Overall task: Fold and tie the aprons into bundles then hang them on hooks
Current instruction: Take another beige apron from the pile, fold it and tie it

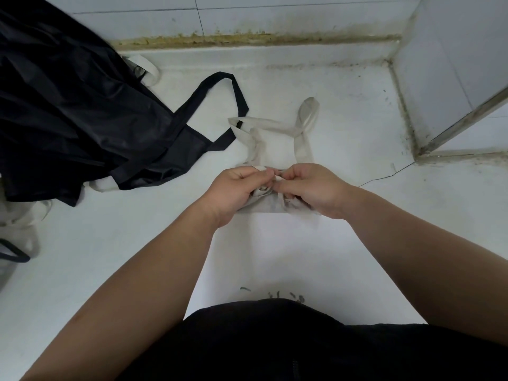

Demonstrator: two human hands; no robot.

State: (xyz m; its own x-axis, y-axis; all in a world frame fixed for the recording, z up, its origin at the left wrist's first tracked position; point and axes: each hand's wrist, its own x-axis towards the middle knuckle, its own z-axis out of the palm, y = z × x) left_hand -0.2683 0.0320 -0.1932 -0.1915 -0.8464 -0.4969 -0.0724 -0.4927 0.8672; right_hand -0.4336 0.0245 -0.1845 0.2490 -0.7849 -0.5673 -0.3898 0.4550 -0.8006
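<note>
**Tying stage, head camera.** At far left we find a heap of black aprons [68, 105] lying loose on the white counter [110, 257]. One black strap [220, 89] loops out toward the middle. These aprons are not yet folded.

At centre, the left hand [233, 185] and right hand [310, 188] meet over a pale apron [264, 203]. It is gathered into a compact roll and rests on the counter just in front of the person. Both hands have their fingers curled in tight. Each pinches part of the pale straps [277, 130] on top of the roll, with thumbs and forefingers nearly touching. The remaining strap length lies slack in loops beyond the hands.

We judge the step in hand to be the knotting of this bundle: its folding is done, its hanging is not. The next move calls for drawing the two ends apart evenly, so that the knot seats without the roll unfurling and a loop stays free for a hook. No hooks are in view.

We read no brand or label. A few dark marks [275, 294] on the counter near the torso are too faint to make out.
</note>
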